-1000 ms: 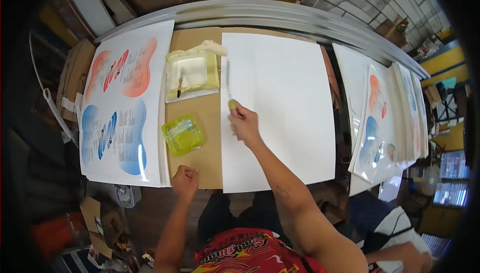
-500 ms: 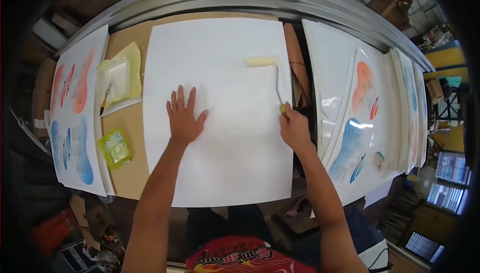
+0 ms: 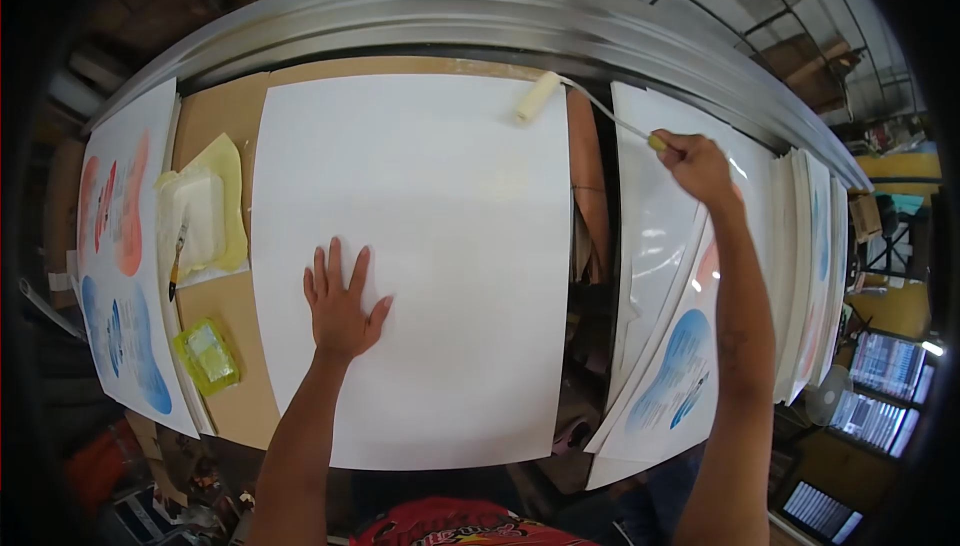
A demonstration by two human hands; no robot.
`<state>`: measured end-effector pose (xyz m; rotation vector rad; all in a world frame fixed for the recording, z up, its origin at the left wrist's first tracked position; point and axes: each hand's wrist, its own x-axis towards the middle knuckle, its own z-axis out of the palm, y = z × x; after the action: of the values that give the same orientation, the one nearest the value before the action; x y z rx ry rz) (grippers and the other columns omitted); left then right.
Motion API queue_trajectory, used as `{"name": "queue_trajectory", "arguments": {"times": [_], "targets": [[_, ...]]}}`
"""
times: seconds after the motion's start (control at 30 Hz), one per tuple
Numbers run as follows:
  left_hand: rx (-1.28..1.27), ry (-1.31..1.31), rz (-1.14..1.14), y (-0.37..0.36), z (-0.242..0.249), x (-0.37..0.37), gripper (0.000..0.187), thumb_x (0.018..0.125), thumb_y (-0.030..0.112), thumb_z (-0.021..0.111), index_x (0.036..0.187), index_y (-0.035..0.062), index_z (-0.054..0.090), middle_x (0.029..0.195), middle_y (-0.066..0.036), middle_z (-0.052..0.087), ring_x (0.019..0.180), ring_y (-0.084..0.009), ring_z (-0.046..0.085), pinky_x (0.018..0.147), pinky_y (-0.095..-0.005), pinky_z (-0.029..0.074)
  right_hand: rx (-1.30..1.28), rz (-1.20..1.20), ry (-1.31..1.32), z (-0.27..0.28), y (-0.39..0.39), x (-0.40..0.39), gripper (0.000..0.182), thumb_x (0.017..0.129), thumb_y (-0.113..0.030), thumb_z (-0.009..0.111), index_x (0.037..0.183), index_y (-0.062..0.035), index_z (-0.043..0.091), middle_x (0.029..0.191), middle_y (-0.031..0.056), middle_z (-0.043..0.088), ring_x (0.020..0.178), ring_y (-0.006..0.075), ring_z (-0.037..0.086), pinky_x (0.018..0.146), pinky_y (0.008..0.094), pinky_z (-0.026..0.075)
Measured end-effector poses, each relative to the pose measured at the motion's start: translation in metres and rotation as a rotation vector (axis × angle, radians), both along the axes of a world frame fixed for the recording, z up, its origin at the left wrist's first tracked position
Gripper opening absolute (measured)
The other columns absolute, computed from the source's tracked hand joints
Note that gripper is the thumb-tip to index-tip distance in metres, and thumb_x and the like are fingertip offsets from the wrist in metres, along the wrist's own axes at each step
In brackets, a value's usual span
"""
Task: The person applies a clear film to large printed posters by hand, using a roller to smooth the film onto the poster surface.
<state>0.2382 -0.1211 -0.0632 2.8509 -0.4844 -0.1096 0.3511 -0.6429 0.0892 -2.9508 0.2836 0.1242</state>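
A large white sheet (image 3: pixel 450 346) lies over a brown board. My left hand (image 3: pixel 343 306) rests flat on its left half with the fingers spread. My right hand (image 3: pixel 696 166) is closed round the handle of a paint roller (image 3: pixel 538 97), out to the right of the sheet. The roller's pale sleeve is angled over the sheet's top right corner, and its wire frame spans the gap to my hand. Left of the sheet, a brush (image 3: pixel 178 258) leans in a shallow pale tray (image 3: pixel 192 216) set on yellow paper. A yellow-green plastic container (image 3: pixel 208 356) is below it.
Printed sheets with red and blue shapes lie at the left (image 3: pixel 125 276) and in a stack at the right (image 3: pixel 665 376). A ridged metal rail (image 3: pixel 400 16) runs along the back. A dark gap separates the sheet from the right stack. A fan (image 3: pixel 828 396) stands at far right.
My right hand has moved up and right with the paint roller, whose sleeve went from lying level to slanting at the top right corner. My left hand stays flat; the view has shifted.
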Motion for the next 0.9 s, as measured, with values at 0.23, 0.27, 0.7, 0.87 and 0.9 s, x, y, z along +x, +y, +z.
{"name": "queue_trajectory", "arguments": {"times": [0.23,0.27,0.7,0.87,0.9], "targets": [[0.013,0.058,0.01,0.002,-0.004,0.004,0.076,0.09,0.051,0.063,0.156,0.0185,0.041,0.165,-0.025,0.017,0.15,-0.052,0.015,0.117,-0.0674,0.014,-0.071,0.052,0.206,0.03,-0.045,0.073,0.029,0.082,-0.029,0.074,0.109,-0.0212,0.08,0.091,0.0122,0.076,0.082,0.0286,0.072,0.079,0.0379,0.055],[0.016,0.063,0.01,0.002,-0.005,0.005,0.077,0.09,0.051,0.062,0.156,0.0186,0.041,0.165,-0.025,0.016,0.15,-0.0522,0.015,0.117,-0.0677,0.014,-0.079,0.052,0.231,0.03,-0.046,0.079,0.028,0.081,-0.028,0.074,0.108,-0.0212,0.08,0.09,0.0122,0.076,0.081,0.0284,0.072,0.078,0.0381,0.055],[0.027,0.105,0.018,0.005,-0.009,0.007,0.078,0.09,0.055,0.06,0.155,0.0182,0.042,0.166,-0.025,0.016,0.15,-0.0522,0.015,0.116,-0.0682,0.013,-0.127,0.463,0.069,0.003,0.031,0.146,0.027,0.081,-0.022,0.076,0.106,-0.0149,0.079,0.092,0.0142,0.075,0.086,0.0334,0.071,0.077,0.0421,0.054],[0.005,0.104,0.015,0.006,-0.009,0.007,0.078,0.089,0.054,0.062,0.155,0.0169,0.043,0.166,-0.026,0.016,0.15,-0.0523,0.015,0.116,-0.0683,0.012,-0.088,0.563,0.028,-0.007,0.077,0.16,0.025,0.081,-0.021,0.074,0.106,-0.0159,0.079,0.09,0.014,0.074,0.084,0.0349,0.07,0.077,0.0437,0.054],[0.005,0.101,0.014,0.006,-0.009,0.007,0.078,0.089,0.054,0.062,0.155,0.0167,0.043,0.166,-0.026,0.016,0.15,-0.0523,0.015,0.116,-0.0682,0.012,-0.092,0.583,0.017,-0.011,0.083,0.164,0.026,0.081,-0.02,0.073,0.106,-0.0163,0.079,0.09,0.0142,0.074,0.084,0.0354,0.069,0.077,0.0442,0.054]]}}
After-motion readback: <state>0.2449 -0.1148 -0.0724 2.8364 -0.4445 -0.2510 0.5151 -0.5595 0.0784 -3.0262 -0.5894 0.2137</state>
